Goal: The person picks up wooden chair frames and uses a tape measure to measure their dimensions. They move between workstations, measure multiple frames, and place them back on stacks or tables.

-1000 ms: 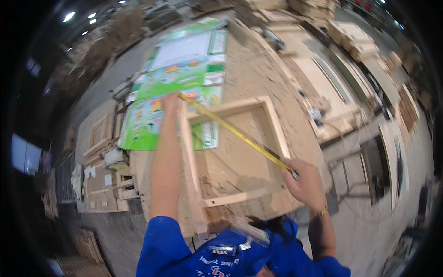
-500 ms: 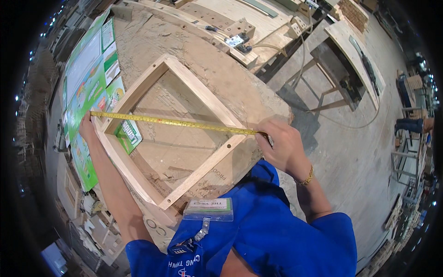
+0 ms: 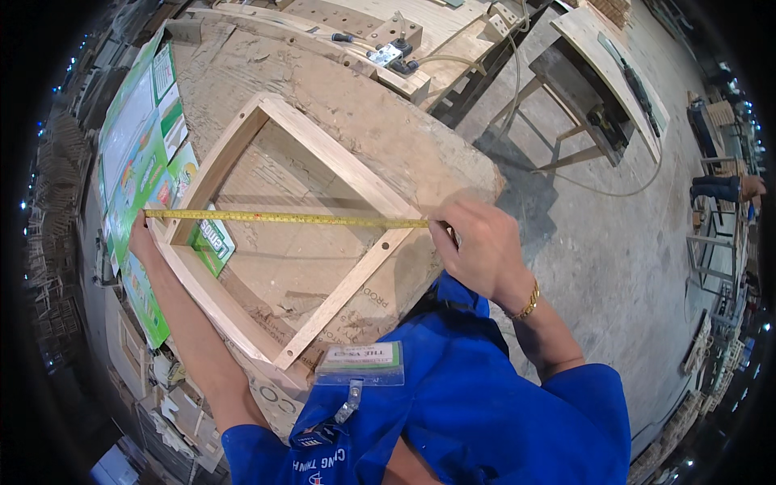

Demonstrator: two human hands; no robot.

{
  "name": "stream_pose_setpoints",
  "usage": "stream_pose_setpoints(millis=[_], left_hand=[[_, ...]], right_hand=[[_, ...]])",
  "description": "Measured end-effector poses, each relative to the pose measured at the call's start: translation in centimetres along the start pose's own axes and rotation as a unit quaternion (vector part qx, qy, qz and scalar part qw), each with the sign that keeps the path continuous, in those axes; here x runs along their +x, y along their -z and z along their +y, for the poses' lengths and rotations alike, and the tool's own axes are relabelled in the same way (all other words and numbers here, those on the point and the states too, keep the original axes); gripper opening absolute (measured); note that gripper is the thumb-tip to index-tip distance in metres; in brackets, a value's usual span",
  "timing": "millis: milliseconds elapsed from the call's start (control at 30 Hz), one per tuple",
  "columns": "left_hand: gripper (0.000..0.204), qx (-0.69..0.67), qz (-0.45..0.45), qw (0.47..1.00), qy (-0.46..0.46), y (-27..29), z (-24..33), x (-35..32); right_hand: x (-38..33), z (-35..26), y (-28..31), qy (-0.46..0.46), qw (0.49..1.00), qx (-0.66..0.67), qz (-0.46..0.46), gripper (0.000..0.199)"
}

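Observation:
A yellow tape measure [image 3: 291, 217] is stretched across a four-sided wooden frame [image 3: 327, 311] from its left corner to its right corner. At the left end my left hand [image 3: 141, 236] is closed on the tape, beside the frame's corner. My right hand [image 3: 478, 246] pinches the other end just past the right corner; a gold bracelet circles that wrist. The frame lies flat on a cardboard-covered bench [image 3: 230, 61], and round holes show in its rails. Inside it, near the left corner, lies a green and white printed scrap [image 3: 213, 246].
Green printed cardboard [image 3: 137, 174] covers the bench's left side. Beyond the far edge are drilled wooden blocks and a metal air fitting [image 3: 388, 55] with a hose. At right stands a small table [image 3: 582, 93] carrying a long tool. Farther right, a person [image 3: 719, 188] is partly visible.
My right hand has drawn slightly left, toward the frame's right corner. The tape now runs more level across the picture. The whole view has shifted a little.

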State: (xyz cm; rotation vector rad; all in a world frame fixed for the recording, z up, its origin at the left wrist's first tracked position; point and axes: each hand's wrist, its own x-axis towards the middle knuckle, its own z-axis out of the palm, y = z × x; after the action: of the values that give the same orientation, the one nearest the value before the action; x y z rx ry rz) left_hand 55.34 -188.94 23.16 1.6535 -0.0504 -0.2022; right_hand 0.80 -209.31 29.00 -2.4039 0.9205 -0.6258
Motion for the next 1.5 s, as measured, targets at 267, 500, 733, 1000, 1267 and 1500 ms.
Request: stream_pose_setpoints(millis=[267, 500, 733, 1000, 1267, 1500], left_hand=[[0.024, -0.023, -0.015, 0.999, 0.017, 0.1, 0.6, -0.4], [0.018, 0.034, 0.035, 0.996, -0.073, -0.3, 0.8, -1.4], [0.016, 0.045, 0.031, 0.995, -0.087, -0.3, 0.5, -1.3], [0.014, 0.033, 0.034, 0.995, -0.083, 0.0, 0.2, -0.6], [0.013, 0.007, 0.035, 0.996, -0.084, 0.0, 0.4, -0.7], [0.013, 0.005, 0.043, 0.997, -0.07, -1.1, 0.7, -2.2]], right_hand=[[0.1, 0.2, 0.5, -0.005, 0.999, -0.012, -0.037, 0.006], [0.2, 0.0, 0.6, -0.001, 0.999, -0.016, -0.032, 0.006], [0.1, 0.0, 0.5, -0.008, 0.999, -0.011, -0.033, 0.004], [0.0, 0.0, 0.5, -0.007, 0.999, -0.003, -0.038, 0.005], [0.0, 0.0, 0.6, -0.009, 0.999, -0.008, -0.042, 0.006], [-0.1, 0.1, 0.4, -0.001, 0.999, -0.018, -0.035, 0.007]])
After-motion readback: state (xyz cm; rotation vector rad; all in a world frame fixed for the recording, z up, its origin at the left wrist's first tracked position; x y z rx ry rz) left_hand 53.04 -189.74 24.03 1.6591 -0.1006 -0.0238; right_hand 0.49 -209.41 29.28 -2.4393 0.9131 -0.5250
